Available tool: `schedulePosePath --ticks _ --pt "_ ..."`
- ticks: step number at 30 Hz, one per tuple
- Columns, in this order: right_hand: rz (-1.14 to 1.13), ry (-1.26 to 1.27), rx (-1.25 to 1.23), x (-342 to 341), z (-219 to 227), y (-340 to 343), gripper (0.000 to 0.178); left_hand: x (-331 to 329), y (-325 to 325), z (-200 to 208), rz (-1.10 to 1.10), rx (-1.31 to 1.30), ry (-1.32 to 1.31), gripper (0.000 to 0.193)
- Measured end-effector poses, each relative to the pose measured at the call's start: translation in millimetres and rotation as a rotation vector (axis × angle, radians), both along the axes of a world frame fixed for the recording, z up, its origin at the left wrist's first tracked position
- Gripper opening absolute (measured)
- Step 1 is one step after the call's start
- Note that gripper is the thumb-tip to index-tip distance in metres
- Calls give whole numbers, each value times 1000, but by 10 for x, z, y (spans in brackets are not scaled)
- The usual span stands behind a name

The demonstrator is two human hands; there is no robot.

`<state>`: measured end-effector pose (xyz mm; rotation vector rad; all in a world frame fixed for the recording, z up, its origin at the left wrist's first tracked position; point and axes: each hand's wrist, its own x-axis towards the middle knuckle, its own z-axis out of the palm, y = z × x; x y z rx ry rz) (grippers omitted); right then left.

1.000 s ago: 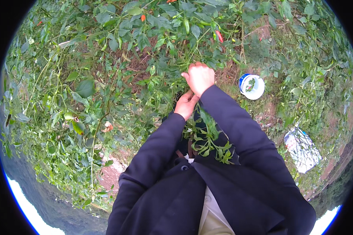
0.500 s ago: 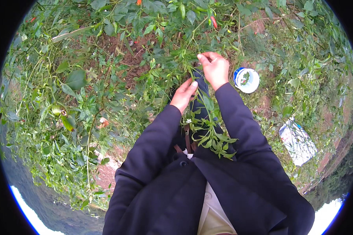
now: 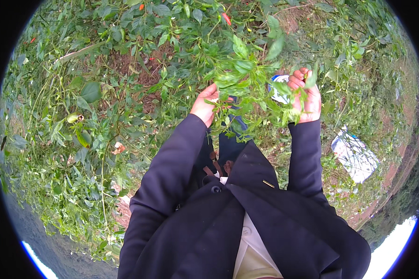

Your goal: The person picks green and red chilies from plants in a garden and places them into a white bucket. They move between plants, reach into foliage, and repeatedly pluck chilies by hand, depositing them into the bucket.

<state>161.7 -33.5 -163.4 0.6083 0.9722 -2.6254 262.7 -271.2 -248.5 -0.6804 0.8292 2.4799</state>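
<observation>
A leafy green chili branch (image 3: 242,76) stands in front of me, partly blurred, its leaves spread between my hands. My left hand (image 3: 205,106) is at its left side, fingers curled in around the stems and partly covered by leaves. To the right, my right hand (image 3: 308,100) is raised with its fingers bent inward; a small reddish bit shows at the fingertips, too small to name. Leaves hide part of that palm. Beyond the branch, a ripe red chili (image 3: 226,19) hangs among the foliage.
A white and blue bucket (image 3: 279,88) stands on the ground behind my right hand, mostly covered by leaves. Further right lies a whitish printed sack (image 3: 354,156) among stems. Dense chili plants surround me, with a large round leaf (image 3: 91,92) at left.
The branch that hung down over my lap has swung up and away from me. My right hand has moved right, in front of the bucket; my left hand has shifted slightly left.
</observation>
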Motion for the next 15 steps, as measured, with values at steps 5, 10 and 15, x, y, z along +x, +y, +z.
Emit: schedulePosePath --ticks 5,10,15 --pt "112 129 -229 -95 109 -55 15 112 18 -113 -6 -55 -50 40" --pt "260 192 -314 -166 161 -250 15 353 -127 -492 -37 -241 23 38" --pt "501 -42 -300 -378 -93 -634 19 961 -424 -769 -512 -1031 -70 47"
